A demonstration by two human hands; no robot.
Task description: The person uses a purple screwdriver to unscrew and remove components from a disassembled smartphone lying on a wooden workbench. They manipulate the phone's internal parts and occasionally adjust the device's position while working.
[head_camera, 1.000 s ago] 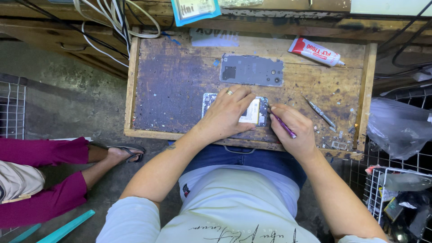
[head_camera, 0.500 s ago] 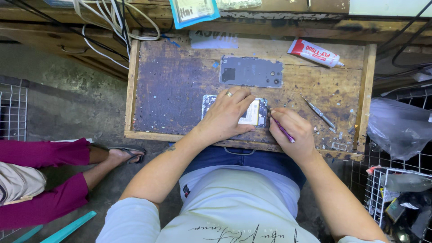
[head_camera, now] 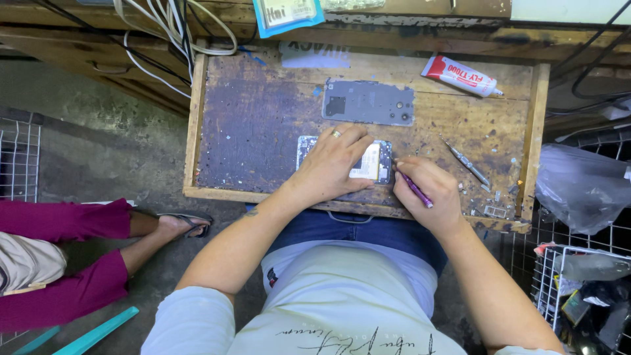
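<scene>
The scarred, paint-flecked wooden bench point(head_camera: 263, 131) carries an opened phone point(head_camera: 378, 161) near its front edge. The left hand point(head_camera: 335, 164) lies flat across it, fingers spread, hiding most of it. Just right of the phone, the right hand point(head_camera: 427, 197) is closed around a slim purple screwdriver point(head_camera: 415, 189). Behind the phone lies a flat grey back cover point(head_camera: 368, 103); farther right, a glue tube point(head_camera: 460, 75) and metal tweezers point(head_camera: 468, 163).
</scene>
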